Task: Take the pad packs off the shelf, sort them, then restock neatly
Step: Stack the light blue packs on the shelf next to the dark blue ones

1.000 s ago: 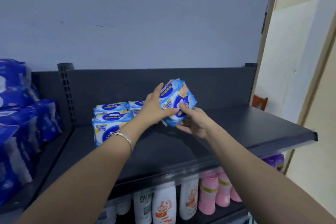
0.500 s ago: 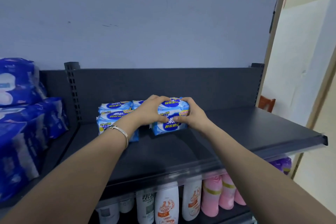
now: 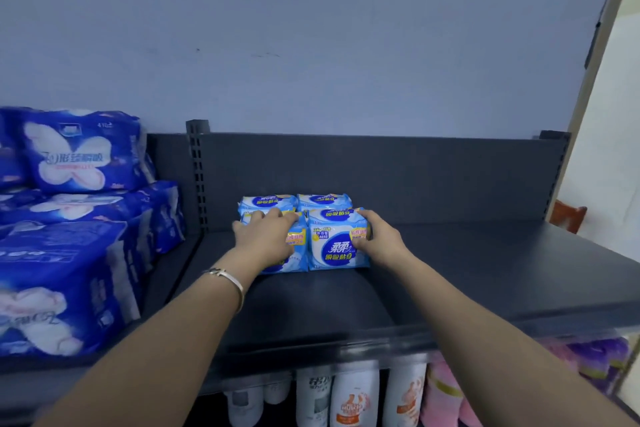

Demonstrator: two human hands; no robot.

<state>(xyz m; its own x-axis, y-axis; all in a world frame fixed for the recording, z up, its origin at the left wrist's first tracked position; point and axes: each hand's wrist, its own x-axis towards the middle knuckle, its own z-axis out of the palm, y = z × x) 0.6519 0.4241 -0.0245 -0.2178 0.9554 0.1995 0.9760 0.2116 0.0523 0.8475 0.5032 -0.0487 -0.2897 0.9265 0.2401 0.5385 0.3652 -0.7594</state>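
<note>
Right hand pinches the right edge of a light-blue plastic pad pack; left hand lies spread on the twin pack beside it.

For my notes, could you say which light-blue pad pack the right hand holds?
The front-right pack, label fully showing; the right hand holds its right edge, the left hand rests on the front-left pack.

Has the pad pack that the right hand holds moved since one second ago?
Yes. The pad pack came down from in front of the back panel onto the shelf board and stands upright beside the front left pack.
</note>
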